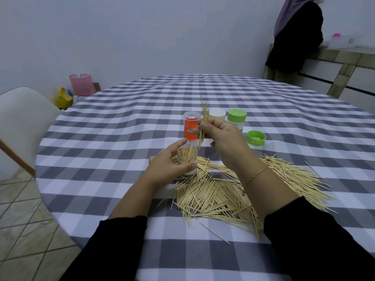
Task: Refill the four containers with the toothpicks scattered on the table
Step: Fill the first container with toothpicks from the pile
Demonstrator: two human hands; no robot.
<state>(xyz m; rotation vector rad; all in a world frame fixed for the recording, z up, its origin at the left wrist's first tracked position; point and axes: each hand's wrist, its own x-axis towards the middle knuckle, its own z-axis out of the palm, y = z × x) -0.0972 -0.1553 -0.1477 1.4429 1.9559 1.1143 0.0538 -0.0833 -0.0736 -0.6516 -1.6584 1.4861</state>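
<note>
A big heap of toothpicks (223, 191) lies scattered on the checked tablecloth in front of me. My left hand (166, 161) grips a small clear container (187, 157), upright and nearly full of toothpicks. Just above and right of it, my right hand (221, 138) pinches a small bundle of toothpicks (204, 122), held almost upright. Behind stand an orange container (189, 128) with a clear cap, a white-lidded container (218, 114) partly hidden by my right hand, and a green-lidded container (237, 117). A loose green lid (256, 137) lies to their right.
The round table (121, 122) carries a grey and white checked cloth. A white chair (18, 122) stands at the left. A person in dark clothes (294, 35) stands at a counter at the back right. A pink bin (81, 84) and a yellow bag (64, 98) sit on the floor.
</note>
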